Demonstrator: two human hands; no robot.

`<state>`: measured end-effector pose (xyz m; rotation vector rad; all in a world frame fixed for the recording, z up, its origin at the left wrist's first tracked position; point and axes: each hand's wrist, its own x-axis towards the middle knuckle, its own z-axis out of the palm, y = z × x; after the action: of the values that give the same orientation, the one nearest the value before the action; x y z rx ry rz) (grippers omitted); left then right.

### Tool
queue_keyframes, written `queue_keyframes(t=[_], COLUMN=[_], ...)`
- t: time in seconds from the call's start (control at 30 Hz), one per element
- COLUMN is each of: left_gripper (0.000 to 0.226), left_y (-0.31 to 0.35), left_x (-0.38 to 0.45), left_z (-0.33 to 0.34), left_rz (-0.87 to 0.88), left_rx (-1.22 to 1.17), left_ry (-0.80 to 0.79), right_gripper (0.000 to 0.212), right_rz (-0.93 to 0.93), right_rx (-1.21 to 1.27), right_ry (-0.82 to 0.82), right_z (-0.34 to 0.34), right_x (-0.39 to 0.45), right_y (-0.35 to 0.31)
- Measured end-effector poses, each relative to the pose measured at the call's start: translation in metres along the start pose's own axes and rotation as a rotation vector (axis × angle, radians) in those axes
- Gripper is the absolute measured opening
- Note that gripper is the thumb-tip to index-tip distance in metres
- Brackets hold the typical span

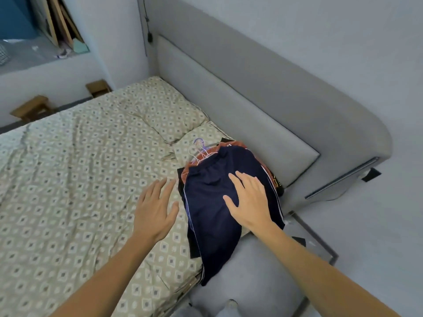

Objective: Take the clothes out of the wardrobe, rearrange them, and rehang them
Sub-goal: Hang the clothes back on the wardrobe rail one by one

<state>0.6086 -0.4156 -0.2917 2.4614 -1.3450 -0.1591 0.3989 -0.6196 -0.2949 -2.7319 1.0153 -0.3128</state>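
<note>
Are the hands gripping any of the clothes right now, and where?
Nothing is held. The right hand lies flat and open on the navy shorts; the left hand is open over the bedsheet.

Two hands: left hand (155, 210), right hand (250, 200). One clothes pile (219, 202). Two pillows (169, 115). One bed (68, 179).

Patterned bed (80, 179) carries pillows (169, 115) and stacked clothes (217, 202).
</note>
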Motion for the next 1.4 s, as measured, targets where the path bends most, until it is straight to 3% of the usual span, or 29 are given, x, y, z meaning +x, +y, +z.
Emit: queue_keyframes(t=[0.2,0.43,0.73,0.97,1.23,1.4], left_gripper=[0.064,0.066,0.07,0.054,0.039,0.045], left_y=[-0.014,-0.019,-0.048,-0.086,-0.096,-0.093], left_x=[0.058,0.152,0.252,0.285,0.285,0.278], left_z=[0.05,0.134,0.287,0.363,0.377,0.361], left_rz=[-0.063,-0.05,-0.344,-0.629,-0.688,-0.589], left_rx=[-0.07,0.013,-0.044,-0.246,-0.451,-0.542], left_ry=[-0.046,-0.159,-0.347,-0.434,-0.312,-0.335], right_gripper=[0.068,0.063,0.066,0.054,0.029,0.029], right_rz=[-0.092,-0.16,-0.157,-0.162,-0.124,-0.075], right_rx=[-0.088,-0.058,-0.129,-0.201,-0.076,-0.038], right_ry=[-0.117,-0.168,-0.318,-0.375,-0.294,-0.342], right_z=[0.043,0.111,0.224,0.281,0.281,0.256], right_x=[0.077,0.199,0.322,0.355,0.353,0.339], right_y=[0.029,0.102,0.188,0.22,0.219,0.209])
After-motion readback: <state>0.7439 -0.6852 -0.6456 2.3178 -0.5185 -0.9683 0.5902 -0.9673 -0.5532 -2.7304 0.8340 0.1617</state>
